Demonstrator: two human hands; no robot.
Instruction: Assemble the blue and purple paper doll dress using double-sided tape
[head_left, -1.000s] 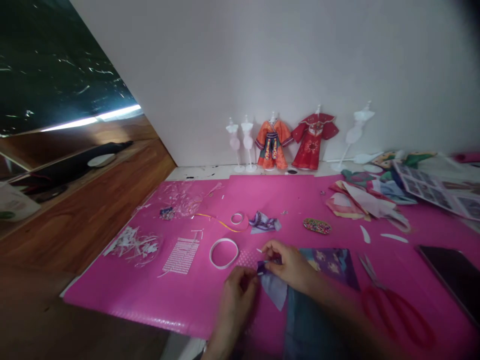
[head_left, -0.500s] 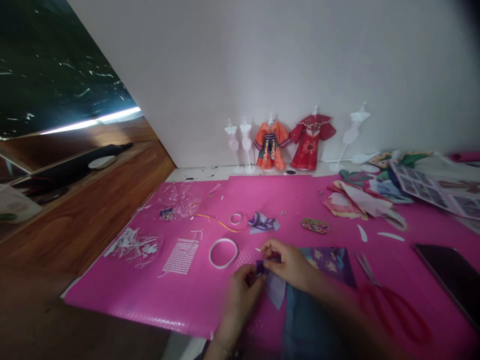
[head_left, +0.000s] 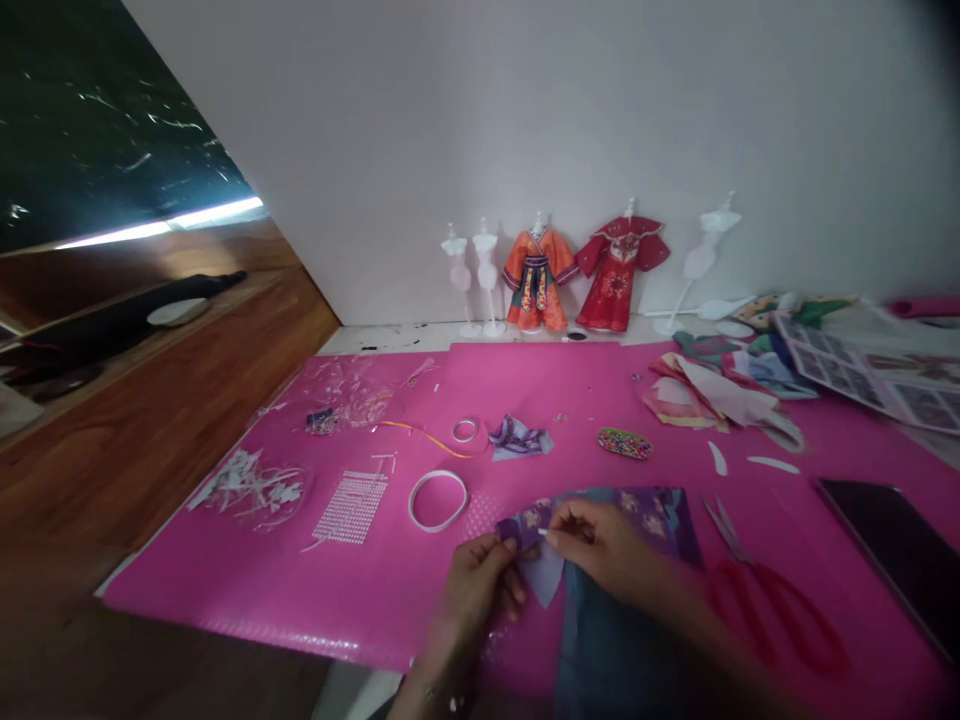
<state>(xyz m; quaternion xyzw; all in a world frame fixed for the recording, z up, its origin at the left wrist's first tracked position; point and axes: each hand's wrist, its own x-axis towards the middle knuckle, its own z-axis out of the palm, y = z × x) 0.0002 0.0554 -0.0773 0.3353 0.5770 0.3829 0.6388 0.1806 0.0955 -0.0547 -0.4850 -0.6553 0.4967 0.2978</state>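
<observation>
A purple cloth with pale flower prints [head_left: 526,519] lies in front of me, joined to or lying beside a blue-teal cloth [head_left: 592,630]; I cannot tell which. My left hand [head_left: 480,575] pinches the purple cloth's left end between thumb and fingers. Close to it, my right hand [head_left: 604,545] is closed over the same cloth, and a small white strip [head_left: 543,532] sticks out from its fingertips. A pale, thin flap [head_left: 544,577] hangs below the purple edge, between both hands. The right fingertips are partly hidden.
Red-handled scissors [head_left: 750,570] and a dark tablet-like slab [head_left: 892,550] lie to the right. A white tape roll [head_left: 438,501], a rhinestone sheet [head_left: 351,507] and paper scraps [head_left: 247,485] are left. Dressed mini mannequins [head_left: 537,280] stand along the wall. Fabric pieces [head_left: 712,390] lie at back right.
The purple cloth's left part is now spread flat where it was bunched between my fingers. My right hand has shifted right and down, away from my left. The whole view has shifted slightly.
</observation>
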